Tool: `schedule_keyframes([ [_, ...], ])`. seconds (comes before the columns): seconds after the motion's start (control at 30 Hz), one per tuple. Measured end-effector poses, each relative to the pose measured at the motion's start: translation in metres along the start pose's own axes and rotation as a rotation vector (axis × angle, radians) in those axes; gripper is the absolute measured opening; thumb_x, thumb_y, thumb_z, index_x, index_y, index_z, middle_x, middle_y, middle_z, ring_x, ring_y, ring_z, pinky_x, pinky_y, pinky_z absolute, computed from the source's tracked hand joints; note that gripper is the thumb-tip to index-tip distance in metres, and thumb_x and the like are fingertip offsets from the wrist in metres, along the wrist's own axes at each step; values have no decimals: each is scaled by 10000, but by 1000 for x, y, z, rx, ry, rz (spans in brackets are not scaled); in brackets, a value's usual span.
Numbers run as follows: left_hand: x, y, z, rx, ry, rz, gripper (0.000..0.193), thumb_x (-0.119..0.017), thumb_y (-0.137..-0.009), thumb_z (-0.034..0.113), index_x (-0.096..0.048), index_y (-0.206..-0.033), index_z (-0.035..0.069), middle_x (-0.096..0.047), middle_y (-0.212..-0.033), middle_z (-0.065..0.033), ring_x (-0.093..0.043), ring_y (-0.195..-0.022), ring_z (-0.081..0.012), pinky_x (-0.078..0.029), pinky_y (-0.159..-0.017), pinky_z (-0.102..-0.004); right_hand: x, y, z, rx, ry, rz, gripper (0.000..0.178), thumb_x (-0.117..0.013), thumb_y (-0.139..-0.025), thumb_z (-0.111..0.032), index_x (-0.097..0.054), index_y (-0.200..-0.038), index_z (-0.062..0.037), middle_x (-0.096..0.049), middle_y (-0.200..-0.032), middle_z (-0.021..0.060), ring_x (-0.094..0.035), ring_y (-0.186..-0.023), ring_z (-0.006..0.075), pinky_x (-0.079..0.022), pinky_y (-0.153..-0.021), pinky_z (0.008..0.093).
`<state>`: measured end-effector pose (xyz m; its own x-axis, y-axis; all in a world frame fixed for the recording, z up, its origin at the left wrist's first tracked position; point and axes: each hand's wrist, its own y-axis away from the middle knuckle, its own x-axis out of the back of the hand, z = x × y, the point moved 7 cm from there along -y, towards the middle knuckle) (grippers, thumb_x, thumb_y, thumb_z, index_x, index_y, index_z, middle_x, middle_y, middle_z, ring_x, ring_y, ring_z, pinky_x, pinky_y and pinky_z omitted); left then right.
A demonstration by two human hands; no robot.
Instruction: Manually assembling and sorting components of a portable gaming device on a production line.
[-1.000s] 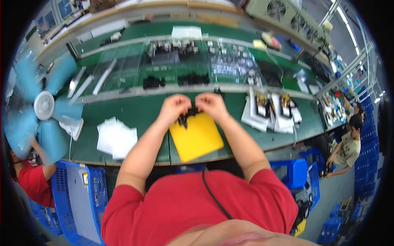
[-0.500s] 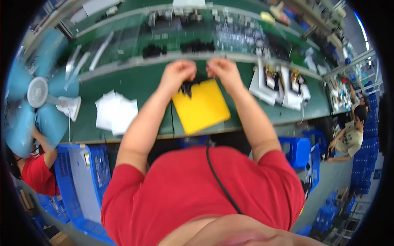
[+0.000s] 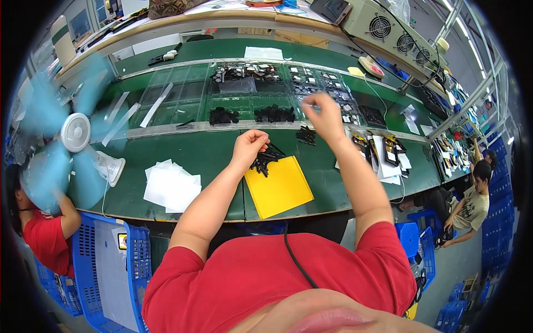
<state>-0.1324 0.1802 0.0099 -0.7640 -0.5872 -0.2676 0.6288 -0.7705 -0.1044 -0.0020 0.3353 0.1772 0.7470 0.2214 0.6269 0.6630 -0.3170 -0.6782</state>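
Note:
My left hand [image 3: 251, 145] is closed in a pinch beside a pile of thin black strips [image 3: 266, 160]. Anything between its fingertips is too small to make out. The strips lie at the far edge of a flat yellow sheet [image 3: 282, 191] on the green bench. My right hand [image 3: 323, 114] is raised farther out and to the right, over the front rail of a clear divided tray [image 3: 191, 126]. Its fingers are curled together, and what they hold, if anything, cannot be seen. Beneath it sits a smaller heap of black strips [image 3: 306, 135].
White sheets [image 3: 173, 186] lie to the left, near a spinning blue fan [image 3: 76, 133]. Black-framed parts on white sheets [image 3: 390, 155] stand at the right. The tray holds dark small pieces [image 3: 274, 114]. Blue crates [image 3: 105, 266] flank me; co-workers sit on both sides.
My right hand has moved away from my left, outward over the tray rail. My left hand stays by the strips. The whole view has shifted, showing more of the far shelf.

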Motion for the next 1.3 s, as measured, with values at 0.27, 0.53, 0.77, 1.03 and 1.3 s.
schedule_keyframes([
  [0.27, 1, -1, -7, -49, -151, -24, 115, -635, -920, 93, -646, -997, 7, -677, -877, -44, -610, -740, -90, -497, -665, -229, 12, -209, -121, 407, 171, 197, 249, -651, -834, -286, -733, -947, -80, -703, -920, 143, -669, -874, 317, -524, -788, 403],
  [0.53, 14, -1, -20, -52, -282, 33, 126, -670, -874, 107, -669, -939, -1, -662, -783, -16, -595, -692, -75, -489, -644, -233, -29, -294, -129, -102, 480, -61, 471, -699, -774, -465, -735, -940, -26, -705, -988, 191, -682, -969, 324, -534, -853, 415],
  [0.77, 0, -1, -15, -68, -397, -5, 132, -682, -867, 128, -681, -934, 14, -669, -786, -23, -604, -708, -89, -500, -677, -251, -56, -326, -100, -294, 461, -244, 429, -740, -750, -385, -712, -1123, -175, -685, -1180, 38, -634, -1123, 213, -430, -956, 391],
  [1.03, 1, 1, -6, -104, -420, 44, 132, -690, -868, 129, -683, -935, 15, -657, -764, -17, -584, -695, -78, -486, -659, -242, 21, -316, -119, 108, 193, 156, 290, -721, -740, -380, -734, -873, -123, -715, -952, 111, -675, -922, 302, -531, -841, 383],
  [1.3, 2, 3, 0, -227, -481, 108, 120, -698, -861, 129, -696, -915, 21, -667, -743, -17, -583, -664, -77, -487, -644, -240, 245, -231, -13, 15, 37, 473, 224, -760, -724, -177, -677, -827, 4, -692, -740, 98, -658, -687, 169, -533, -659, 323],
])
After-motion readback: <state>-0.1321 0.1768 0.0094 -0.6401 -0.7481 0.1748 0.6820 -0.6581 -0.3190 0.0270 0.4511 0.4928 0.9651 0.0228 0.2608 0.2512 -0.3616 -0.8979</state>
